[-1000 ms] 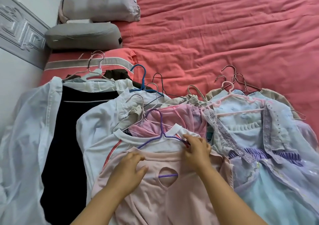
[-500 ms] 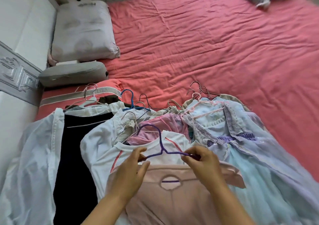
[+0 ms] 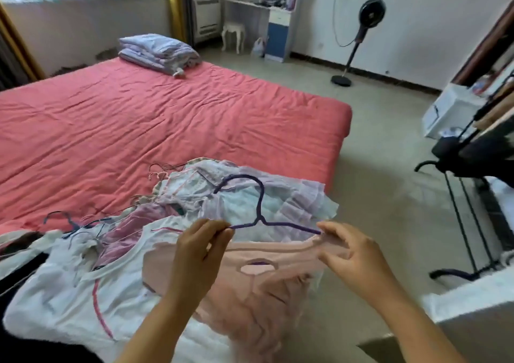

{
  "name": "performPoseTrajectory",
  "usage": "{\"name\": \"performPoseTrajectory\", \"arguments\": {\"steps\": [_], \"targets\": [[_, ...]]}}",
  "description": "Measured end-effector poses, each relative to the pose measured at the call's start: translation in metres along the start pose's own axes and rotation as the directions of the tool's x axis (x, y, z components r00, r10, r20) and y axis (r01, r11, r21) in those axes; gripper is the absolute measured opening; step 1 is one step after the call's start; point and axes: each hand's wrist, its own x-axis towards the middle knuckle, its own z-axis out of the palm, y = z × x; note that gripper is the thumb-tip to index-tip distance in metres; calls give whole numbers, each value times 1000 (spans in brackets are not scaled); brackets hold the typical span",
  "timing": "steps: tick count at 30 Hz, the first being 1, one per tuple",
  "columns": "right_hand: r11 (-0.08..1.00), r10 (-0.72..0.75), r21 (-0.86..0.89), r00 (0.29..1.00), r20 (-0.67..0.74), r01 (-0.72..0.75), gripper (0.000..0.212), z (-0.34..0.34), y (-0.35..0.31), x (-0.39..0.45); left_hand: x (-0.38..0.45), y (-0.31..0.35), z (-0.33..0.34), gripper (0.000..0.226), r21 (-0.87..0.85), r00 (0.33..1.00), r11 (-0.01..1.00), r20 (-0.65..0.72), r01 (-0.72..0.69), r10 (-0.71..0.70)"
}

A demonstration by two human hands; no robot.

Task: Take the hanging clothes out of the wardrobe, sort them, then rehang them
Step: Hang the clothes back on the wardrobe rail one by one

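Note:
A pale pink top [image 3: 258, 287] hangs on a purple hanger [image 3: 260, 209], lifted above the clothes pile. My left hand [image 3: 200, 248] pinches the hanger's left shoulder. My right hand [image 3: 347, 251] grips the hanger's right end together with the pink top's shoulder. Under it lie a white top with red trim [image 3: 83, 293], a pink-mauve garment [image 3: 133, 232] and pale blue and lilac dresses [image 3: 250, 193], all on the pink bed [image 3: 139, 126]. Several more hangers [image 3: 69, 223] stick out of the pile.
A black clothes rack [image 3: 467, 195] with dark garments stands at the right by a white box [image 3: 450, 112]. Folded bedding [image 3: 158, 51] lies on the bed's far corner. A standing fan [image 3: 361, 29], a stool and a shelf unit line the far wall.
I have lifted the pink top on its purple hanger off the pile and swung it right. The view has turned from the bed's head toward the room and the rack.

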Motion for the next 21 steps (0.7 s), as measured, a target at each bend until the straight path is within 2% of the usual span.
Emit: {"name": "performPoseTrajectory", "arguments": {"steps": [3, 6, 9, 11, 13, 14, 19, 21], "targets": [[997, 54, -55, 989, -138, -62, 45, -53, 10, -62, 4, 50, 20, 28, -117, 992, 989, 76, -94, 103], [991, 129, 9, 957, -261, -131, 36, -98, 17, -121, 6, 100, 50, 25, -220, 965, 960, 160, -173, 210], [983, 184, 50, 922, -340, -178, 35, -140, 17, -176, 1, 150, 89, 19, -312, 910, 917, 252, -247, 331], [971, 237, 61, 887, -397, -233, 40, -166, 14, -212, -8, 186, 116, 15, -354, 850, 880, 305, -317, 429], [952, 303, 96, 834, -460, -292, 45, -193, 11, -250, -20, 228, 144, 13, -377, 784, 833, 326, -404, 528], [938, 336, 96, 812, -477, -332, 45, -203, 9, -266, -26, 246, 156, 16, -429, 753, 812, 354, -396, 554], [842, 432, 41, 625, -651, -538, 35, -252, -3, -365, -71, 350, 227, 31, -702, 588, 659, 423, -268, 689], [808, 442, 73, 519, -732, -585, 32, -265, -9, -404, -93, 393, 249, 32, -778, 512, 585, 416, -227, 751]]}}
